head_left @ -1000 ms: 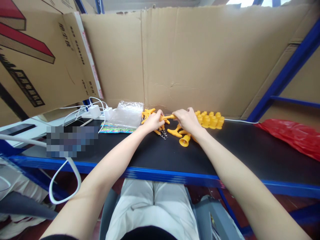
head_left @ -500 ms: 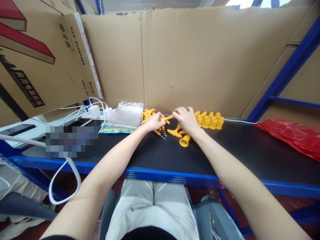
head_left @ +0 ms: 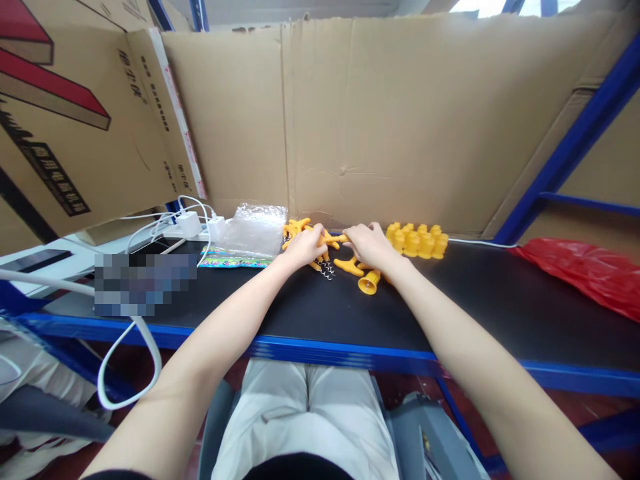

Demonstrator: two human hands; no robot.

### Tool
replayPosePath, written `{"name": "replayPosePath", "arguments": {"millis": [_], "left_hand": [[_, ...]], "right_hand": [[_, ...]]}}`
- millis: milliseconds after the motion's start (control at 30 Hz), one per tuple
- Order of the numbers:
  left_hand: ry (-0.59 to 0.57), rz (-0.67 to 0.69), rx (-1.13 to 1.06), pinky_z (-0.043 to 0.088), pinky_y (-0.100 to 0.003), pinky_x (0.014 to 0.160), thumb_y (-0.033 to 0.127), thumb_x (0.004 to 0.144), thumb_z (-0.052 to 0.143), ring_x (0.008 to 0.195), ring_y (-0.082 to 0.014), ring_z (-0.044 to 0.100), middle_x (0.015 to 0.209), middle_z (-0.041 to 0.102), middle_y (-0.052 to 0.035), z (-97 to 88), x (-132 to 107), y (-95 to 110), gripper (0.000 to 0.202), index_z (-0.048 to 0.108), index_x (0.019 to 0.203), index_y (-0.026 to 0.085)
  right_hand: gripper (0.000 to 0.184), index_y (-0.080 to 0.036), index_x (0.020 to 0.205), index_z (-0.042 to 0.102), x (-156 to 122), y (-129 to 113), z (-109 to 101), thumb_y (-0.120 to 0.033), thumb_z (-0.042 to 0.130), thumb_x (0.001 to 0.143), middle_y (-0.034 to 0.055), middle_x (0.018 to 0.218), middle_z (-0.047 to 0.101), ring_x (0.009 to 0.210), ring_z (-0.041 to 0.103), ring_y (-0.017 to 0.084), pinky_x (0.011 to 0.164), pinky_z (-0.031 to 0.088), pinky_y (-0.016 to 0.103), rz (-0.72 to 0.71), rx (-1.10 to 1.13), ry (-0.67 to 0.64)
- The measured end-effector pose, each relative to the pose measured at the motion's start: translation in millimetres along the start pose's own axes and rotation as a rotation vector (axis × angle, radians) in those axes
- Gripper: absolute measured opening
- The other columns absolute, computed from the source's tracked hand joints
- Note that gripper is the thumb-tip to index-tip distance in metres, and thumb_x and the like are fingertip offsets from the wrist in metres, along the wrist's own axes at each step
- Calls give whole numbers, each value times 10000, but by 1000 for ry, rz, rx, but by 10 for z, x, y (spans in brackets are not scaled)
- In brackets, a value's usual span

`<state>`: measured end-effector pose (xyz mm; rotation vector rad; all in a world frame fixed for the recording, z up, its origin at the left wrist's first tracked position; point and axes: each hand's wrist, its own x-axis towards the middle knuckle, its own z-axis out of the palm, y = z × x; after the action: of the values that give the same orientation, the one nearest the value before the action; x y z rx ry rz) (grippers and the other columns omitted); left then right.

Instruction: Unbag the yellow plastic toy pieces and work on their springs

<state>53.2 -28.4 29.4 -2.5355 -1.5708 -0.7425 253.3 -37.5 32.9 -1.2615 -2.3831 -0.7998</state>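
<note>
Between my hands is a yellow corkscrew handle (head_left: 336,239). My left hand (head_left: 306,247) is closed on its left part. At its right end, the fingertips of my right hand (head_left: 371,244) are closed on it. My fingers hide part of the piece. Beneath and behind my left hand lies a pile of yellow corkscrew handles (head_left: 299,225), with bare metal spirals (head_left: 327,268) showing in front. Just below my right hand are another yellow handle (head_left: 349,267) and a yellow bell-shaped cup (head_left: 369,283) lying on its side.
Several yellow cups (head_left: 419,242) stand in rows behind my right hand. Clear plastic bags (head_left: 253,230) lie over a colourful packet (head_left: 235,259) at left. White chargers and cables (head_left: 188,223) are farther left. A red plastic bag (head_left: 583,273) lies at right. Cardboard (head_left: 400,120) walls the back.
My right hand has lowered slightly, and its fingers have changed position at the handle's end. The yellow piece between my hands has turned slightly. My left hand has barely shifted.
</note>
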Motion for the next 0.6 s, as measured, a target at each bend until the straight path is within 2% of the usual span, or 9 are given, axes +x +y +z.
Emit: {"name": "replayPosePath", "arguments": {"millis": [167, 367, 500, 600], "left_hand": [[-16, 31, 59, 453, -343, 779, 251, 846, 512, 893, -252, 631, 960, 668, -90, -68, -22, 40, 275, 458, 1111, 198], [8, 32, 74, 450, -366, 786, 268, 887, 467, 906, -267, 636, 994, 667, -125, -122, -25, 100, 256, 448, 1124, 174], [31, 0, -19, 451, -350, 790, 296, 866, 495, 870, -241, 634, 926, 671, -88, -61, 12, 70, 291, 462, 1132, 183], [-8, -37, -108, 460, -338, 788, 324, 843, 522, 851, -227, 628, 874, 666, -59, 6, 35, 14, 274, 507, 1083, 193]], "right_hand": [[140, -157, 893, 589, 23, -38, -94, -206, 460, 917, 92, 850, 662, 833, 514, 223, 749, 230, 345, 44, -9, 18], [123, -173, 881, 569, 11, -48, -141, -206, 455, 914, 86, 865, 653, 862, 496, 236, 739, 223, 347, 65, -26, 70], [170, -189, 920, 560, 21, -62, -149, -117, 409, 896, 98, 960, 639, 908, 487, 243, 759, 235, 359, 74, -82, 151], [221, -192, 936, 550, 22, -23, -146, -62, 387, 861, 109, 1012, 622, 931, 483, 246, 788, 244, 368, 86, -101, 197]]}}
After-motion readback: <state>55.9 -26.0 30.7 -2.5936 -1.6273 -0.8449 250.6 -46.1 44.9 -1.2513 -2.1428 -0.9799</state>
